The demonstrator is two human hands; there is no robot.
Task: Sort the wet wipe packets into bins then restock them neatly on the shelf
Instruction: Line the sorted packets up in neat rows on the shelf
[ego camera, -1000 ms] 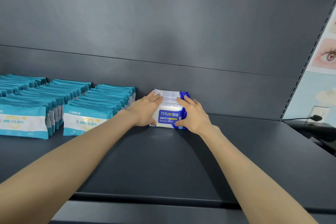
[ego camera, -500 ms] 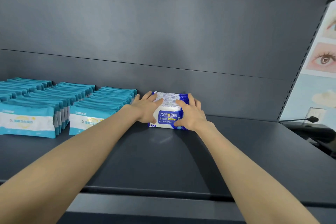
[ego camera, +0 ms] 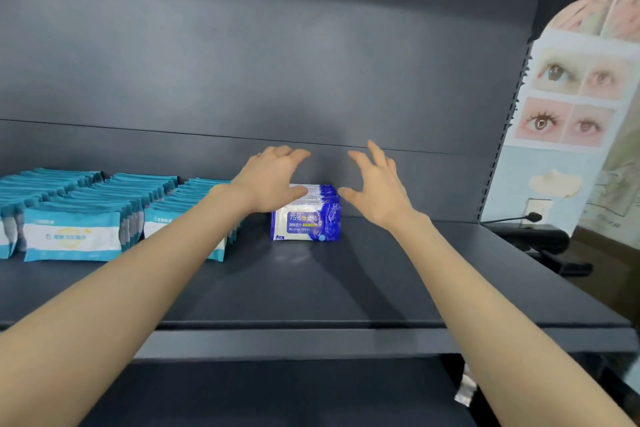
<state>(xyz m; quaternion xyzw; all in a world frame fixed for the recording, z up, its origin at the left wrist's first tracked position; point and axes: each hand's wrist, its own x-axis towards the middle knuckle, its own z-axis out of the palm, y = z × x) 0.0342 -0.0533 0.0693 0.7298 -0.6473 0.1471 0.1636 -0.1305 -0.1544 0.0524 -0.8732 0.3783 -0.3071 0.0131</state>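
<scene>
Reaching over the dark shelf (ego camera: 311,288) with left hand (ego camera: 268,180) and right hand (ego camera: 375,189) both spread, fingers loose, gripping nothing. Between and just below them, blue alcohol wipe packets (ego camera: 306,222) standing upright. Left of the left hand, rows of teal wet wipe packets (ego camera: 86,211).

Top line: the blue packet (ego camera: 306,222) on the shelf read "75%", followed by Chinese characters.
Lower line: "Alcohol Wipes" stood in small white print, under a row of Chinese characters.
Neighbouring rows: the teal packets (ego camera: 72,236) bore Chinese print, too blurred to read.
</scene>
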